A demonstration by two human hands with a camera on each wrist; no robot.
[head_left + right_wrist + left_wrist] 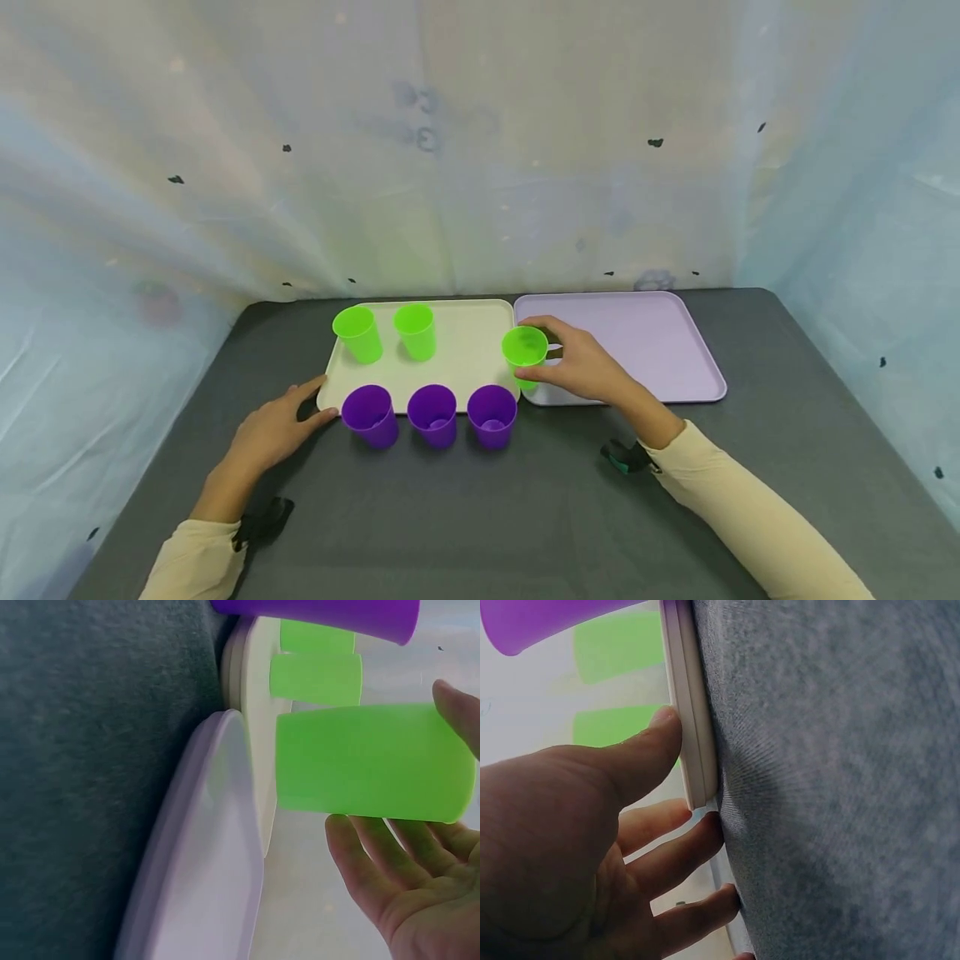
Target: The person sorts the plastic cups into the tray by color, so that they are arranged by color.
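Note:
My right hand [581, 361] holds a green cup [525, 346] upright, thumb on one side and fingers on the other. The cup stands close over the right end of the cream tray [465, 333], beside the lilac tray. Two more green cups, one at the far left [360, 335] and another just right of it [417, 332], sit on the cream tray. At that tray's front left corner, my left hand [270, 429] grips the edge, its thumb [660, 739] against the front rim and the fingers round the side.
Along the front edge of the cream tray stand three purple cups, a left one [372, 415], a middle one [433, 414] and a right one [492, 414]. The lilac tray [637, 333] adjoins on the right. A dark grey cloth [480, 508] covers the table; pale sheeting [487, 167] hangs behind.

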